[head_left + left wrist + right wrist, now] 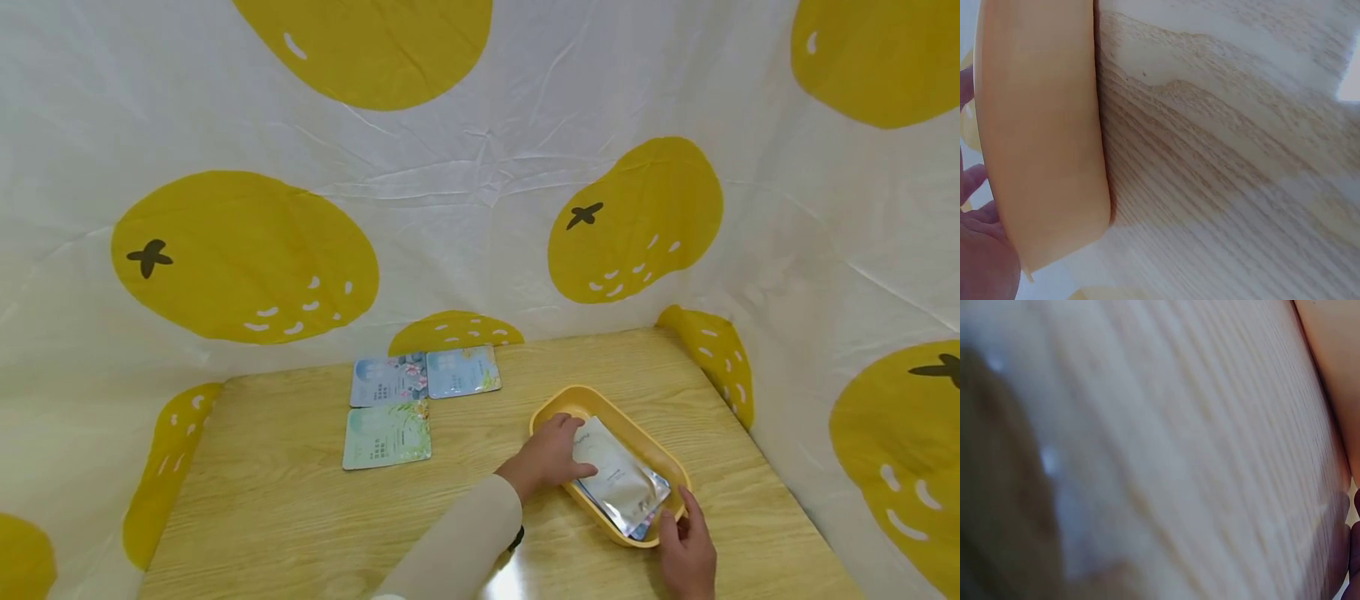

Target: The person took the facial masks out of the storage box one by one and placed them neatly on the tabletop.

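A yellow oblong tray point(637, 437) stands slantwise on the table, holding a small stack of flat sachets that look like sheet-mask packs. The top sachet point(618, 475) is white and silvery; blue edges of others show beneath it. My left hand point(553, 454) reaches over the tray's left rim, fingers spread and thumb over the top sachet's edge. At the near right corner, my right hand point(688, 554) grips the tray between thumb and fingers. The left wrist view shows the tray's outer wall point(1044, 137), with part of the left hand point(988, 262) beside its rim.
Three sachets lie on the wooden table point(277, 483) to the left: a lilac one point(386, 381), a blue one point(465, 372) and a green one point(386, 435), edges close together. A white curtain with yellow fruit prints point(247, 258) hangs round the table's back and sides.
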The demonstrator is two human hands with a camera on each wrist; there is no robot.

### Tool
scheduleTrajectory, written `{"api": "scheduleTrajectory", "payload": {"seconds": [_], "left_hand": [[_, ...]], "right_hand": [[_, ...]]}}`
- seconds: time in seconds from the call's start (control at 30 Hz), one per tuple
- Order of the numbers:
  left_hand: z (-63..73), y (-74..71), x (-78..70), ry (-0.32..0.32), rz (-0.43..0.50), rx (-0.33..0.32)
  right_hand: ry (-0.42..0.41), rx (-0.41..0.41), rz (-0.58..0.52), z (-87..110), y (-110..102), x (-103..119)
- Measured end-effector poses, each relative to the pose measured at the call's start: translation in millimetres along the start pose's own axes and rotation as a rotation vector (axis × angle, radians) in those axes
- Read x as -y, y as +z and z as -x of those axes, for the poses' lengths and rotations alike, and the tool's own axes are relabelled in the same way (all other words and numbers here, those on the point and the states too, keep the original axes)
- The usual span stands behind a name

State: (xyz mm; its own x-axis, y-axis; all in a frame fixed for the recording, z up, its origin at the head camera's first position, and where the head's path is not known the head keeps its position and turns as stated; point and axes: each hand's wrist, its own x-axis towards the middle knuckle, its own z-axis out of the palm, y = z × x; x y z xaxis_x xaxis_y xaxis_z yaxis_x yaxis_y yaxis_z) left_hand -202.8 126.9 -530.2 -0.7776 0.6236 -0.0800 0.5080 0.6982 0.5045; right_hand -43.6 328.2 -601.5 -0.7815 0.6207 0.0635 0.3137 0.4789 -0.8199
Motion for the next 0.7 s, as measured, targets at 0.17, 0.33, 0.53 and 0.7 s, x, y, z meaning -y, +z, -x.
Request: {"api": "scheduleTrajectory", "payload": {"seconds": [0.17,0.33,0.53,0.7], "left_hand": [[-2.1,2.4,-5.3,-0.048,-0.143,0.039],[-1.9,3.1,-8.9,-0.075,-0.213,0.065],[-3.9,2.7,-12.1,-0.119,-0.229,0.100],[-5.6,1.9,-13.6,-0.124,-0.247,0.125]], "right_hand": [[0.008,-0.009,0.010,0.5,-0.1,2.2],[-0.006,-0.007,0.008,1.0,-0.5,3.7],[-0.027,-0.012,0.000,0.4,1.1,1.1],[-0.012,-0.008,0.020,0.5,-0.3,2.4]]}}
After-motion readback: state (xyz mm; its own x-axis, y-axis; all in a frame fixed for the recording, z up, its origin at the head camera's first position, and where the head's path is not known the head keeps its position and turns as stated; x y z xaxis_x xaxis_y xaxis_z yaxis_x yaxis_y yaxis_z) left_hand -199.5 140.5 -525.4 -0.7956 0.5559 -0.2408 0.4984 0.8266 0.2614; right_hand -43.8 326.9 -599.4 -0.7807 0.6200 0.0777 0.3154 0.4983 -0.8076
